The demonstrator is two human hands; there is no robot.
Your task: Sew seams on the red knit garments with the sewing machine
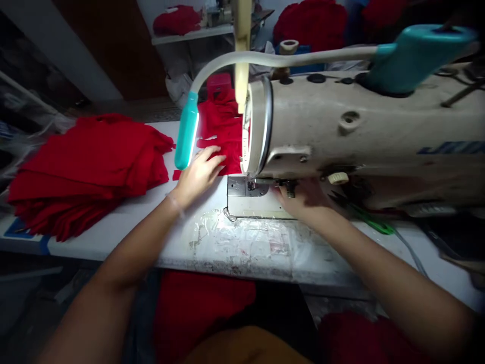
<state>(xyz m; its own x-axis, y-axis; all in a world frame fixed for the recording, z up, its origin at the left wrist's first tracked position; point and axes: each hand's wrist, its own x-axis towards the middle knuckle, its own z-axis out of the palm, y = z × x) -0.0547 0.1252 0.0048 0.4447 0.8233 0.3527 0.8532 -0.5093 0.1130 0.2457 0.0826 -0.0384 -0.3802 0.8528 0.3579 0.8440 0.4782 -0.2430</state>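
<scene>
My left hand (200, 172) rests on the red fabric (227, 151) left of the sewing machine (326, 121), its fingers somewhat apart and lying on the cloth. Under the machine's arm, to the right of the needle area, is my right hand (306, 197). Shadow and machine parts hide most of its fingers, so its grip does not show. The metal needle plate (238, 187) lies bare between both hands. A teal gooseneck lamp (185, 136) hangs just above my left wrist, lighting the cloth.
A tall stack of red fabric pieces (91, 162) stands on the white table (204, 242) at left. Green-handled scissors (373, 220) lie right of my right hand. More red cloth (204, 308) is on my lap. A shelf (193, 34) holds red fabric behind.
</scene>
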